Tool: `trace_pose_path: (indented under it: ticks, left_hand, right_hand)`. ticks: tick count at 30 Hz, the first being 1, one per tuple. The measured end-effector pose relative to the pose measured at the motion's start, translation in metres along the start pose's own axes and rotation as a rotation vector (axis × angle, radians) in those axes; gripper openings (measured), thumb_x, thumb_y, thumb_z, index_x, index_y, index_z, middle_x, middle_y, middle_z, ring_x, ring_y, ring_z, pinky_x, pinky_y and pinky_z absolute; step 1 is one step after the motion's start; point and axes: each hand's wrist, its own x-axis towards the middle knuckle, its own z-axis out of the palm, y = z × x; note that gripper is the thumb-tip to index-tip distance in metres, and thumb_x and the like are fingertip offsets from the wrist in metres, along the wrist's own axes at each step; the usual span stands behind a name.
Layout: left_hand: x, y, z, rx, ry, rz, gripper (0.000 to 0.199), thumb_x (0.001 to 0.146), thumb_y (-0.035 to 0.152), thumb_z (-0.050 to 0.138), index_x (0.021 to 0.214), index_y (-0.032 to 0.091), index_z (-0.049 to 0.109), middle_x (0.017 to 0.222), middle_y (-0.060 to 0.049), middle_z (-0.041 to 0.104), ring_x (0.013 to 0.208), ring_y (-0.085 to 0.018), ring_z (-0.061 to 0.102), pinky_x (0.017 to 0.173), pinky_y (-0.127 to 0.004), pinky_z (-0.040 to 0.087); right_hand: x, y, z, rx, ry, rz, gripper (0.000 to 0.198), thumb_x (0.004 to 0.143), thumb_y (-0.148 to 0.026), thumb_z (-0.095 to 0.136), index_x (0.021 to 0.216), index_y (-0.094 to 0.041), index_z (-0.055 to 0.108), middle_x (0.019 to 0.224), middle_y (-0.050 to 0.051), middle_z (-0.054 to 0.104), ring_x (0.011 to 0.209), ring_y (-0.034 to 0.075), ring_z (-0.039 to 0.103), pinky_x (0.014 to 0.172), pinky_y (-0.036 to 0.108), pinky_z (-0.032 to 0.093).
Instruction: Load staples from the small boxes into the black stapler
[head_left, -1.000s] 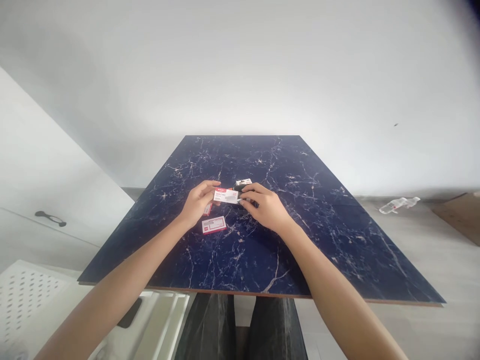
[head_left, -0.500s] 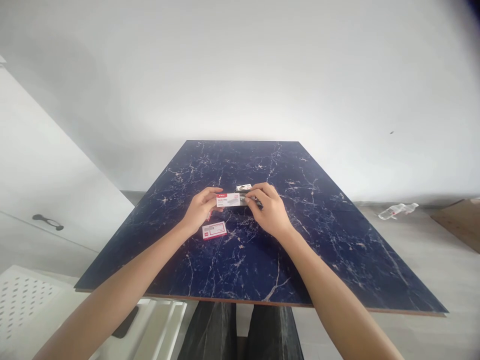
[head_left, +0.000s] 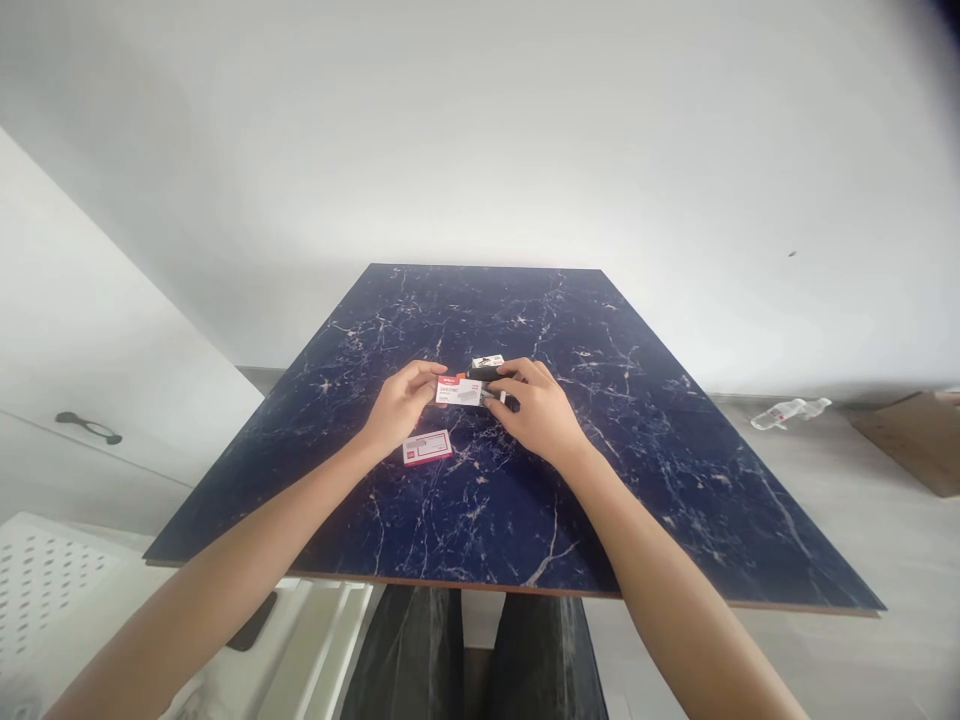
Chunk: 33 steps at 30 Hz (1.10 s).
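A small red-and-white staple box [head_left: 459, 391] is held level above the dark blue marbled table [head_left: 487, 520]. My left hand [head_left: 403, 405] grips its left end between thumb and fingers. My right hand [head_left: 536, 405] is closed at the right end, where a pale piece shows by the thumb; whether it is a flap or the contents I cannot tell. Just behind lie a black object [head_left: 484, 374], partly hidden by the fingers, and a small white box with a dark picture [head_left: 487, 361]. Nearer to me a second red-and-white box [head_left: 427, 448] lies flat beside my left wrist.
The table's front edge [head_left: 487, 585] runs just ahead of my legs. On the floor to the right are a clear plastic bottle [head_left: 780, 413] and a cardboard box [head_left: 911, 440]. A white cabinet with a dark handle [head_left: 88, 428] stands at the left.
The view has shifted slightly, so the table sits higher. My right fingers have changed their hold at the box's right end, and more of the black object behind it shows. Both hands stay on the box.
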Motion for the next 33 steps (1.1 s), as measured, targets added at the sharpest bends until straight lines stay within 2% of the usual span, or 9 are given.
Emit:
trace_pose_path:
  ticks: [4, 7, 11, 14, 18, 21, 28, 33]
  left_hand:
    - [0.002, -0.004, 0.001, -0.061, -0.003, -0.033, 0.026, 0.086, 0.029, 0.063, 0.111, 0.021, 0.066, 0.099, -0.006, 0.076, 0.08, -0.021, 0.071, 0.073, -0.033, 0.055]
    - [0.004, -0.005, 0.0, -0.127, 0.019, -0.053, 0.026, 0.085, 0.032, 0.065, 0.109, 0.021, 0.066, 0.102, -0.008, 0.075, 0.087, -0.022, 0.071, 0.077, -0.035, 0.057]
    - [0.004, 0.0, -0.002, -0.145, 0.019, -0.021, 0.029, 0.085, 0.034, 0.066, 0.11, 0.02, 0.065, 0.1, -0.007, 0.075, 0.091, -0.022, 0.071, 0.079, -0.036, 0.058]
    - [0.002, 0.005, -0.001, -0.131, -0.017, -0.028, 0.028, 0.085, 0.03, 0.066, 0.111, 0.02, 0.065, 0.096, -0.006, 0.075, 0.086, -0.021, 0.071, 0.078, -0.035, 0.058]
    - [0.0, 0.004, 0.0, -0.145, -0.045, -0.069, 0.027, 0.084, 0.029, 0.066, 0.11, 0.02, 0.065, 0.097, -0.007, 0.075, 0.085, -0.021, 0.071, 0.077, -0.033, 0.057]
    - [0.001, 0.0, 0.001, -0.184, -0.037, -0.073, 0.029, 0.084, 0.033, 0.068, 0.111, 0.021, 0.066, 0.098, -0.007, 0.074, 0.087, -0.021, 0.071, 0.076, -0.032, 0.056]
    - [0.004, -0.003, -0.003, -0.25, -0.034, -0.081, 0.028, 0.084, 0.032, 0.07, 0.108, 0.019, 0.065, 0.095, -0.007, 0.074, 0.088, -0.02, 0.069, 0.075, -0.031, 0.055]
    - [0.004, 0.002, -0.002, -0.279, -0.032, -0.09, 0.024, 0.083, 0.032, 0.071, 0.102, 0.018, 0.066, 0.088, -0.005, 0.073, 0.081, -0.018, 0.068, 0.072, -0.029, 0.054]
  right_hand:
    - [0.001, 0.0, -0.002, 0.059, -0.004, 0.033, 0.007, 0.088, -0.022, 0.068, 0.088, -0.023, 0.074, 0.106, 0.007, 0.068, 0.096, 0.025, 0.059, 0.086, 0.042, 0.054]
    - [0.003, -0.001, -0.007, 0.086, 0.018, 0.058, 0.011, 0.09, -0.02, 0.064, 0.084, -0.023, 0.073, 0.103, 0.007, 0.069, 0.094, 0.024, 0.06, 0.089, 0.043, 0.052]
    - [0.003, 0.0, -0.008, 0.074, 0.022, 0.036, 0.011, 0.09, -0.022, 0.064, 0.094, -0.023, 0.074, 0.108, 0.007, 0.069, 0.096, 0.024, 0.06, 0.09, 0.043, 0.051]
    - [0.002, 0.002, -0.006, 0.036, -0.017, 0.005, 0.014, 0.087, -0.021, 0.069, 0.099, -0.023, 0.075, 0.111, 0.008, 0.068, 0.097, 0.026, 0.058, 0.088, 0.044, 0.053]
    - [0.001, 0.005, -0.003, 0.01, -0.046, -0.021, 0.011, 0.086, -0.02, 0.07, 0.094, -0.024, 0.077, 0.112, 0.008, 0.067, 0.097, 0.026, 0.057, 0.086, 0.045, 0.054]
    - [0.001, 0.005, -0.002, 0.024, -0.044, -0.036, 0.009, 0.086, -0.02, 0.07, 0.09, -0.025, 0.077, 0.112, 0.008, 0.066, 0.1, 0.027, 0.056, 0.089, 0.047, 0.053]
    - [0.0, 0.004, -0.003, 0.053, -0.098, -0.102, 0.014, 0.087, -0.02, 0.069, 0.097, -0.026, 0.076, 0.118, 0.008, 0.065, 0.108, 0.029, 0.052, 0.096, 0.05, 0.05]
    - [0.0, -0.001, -0.004, 0.169, -0.137, -0.106, 0.013, 0.078, -0.014, 0.073, 0.088, -0.023, 0.072, 0.113, 0.006, 0.069, 0.112, 0.028, 0.052, 0.097, 0.048, 0.049]
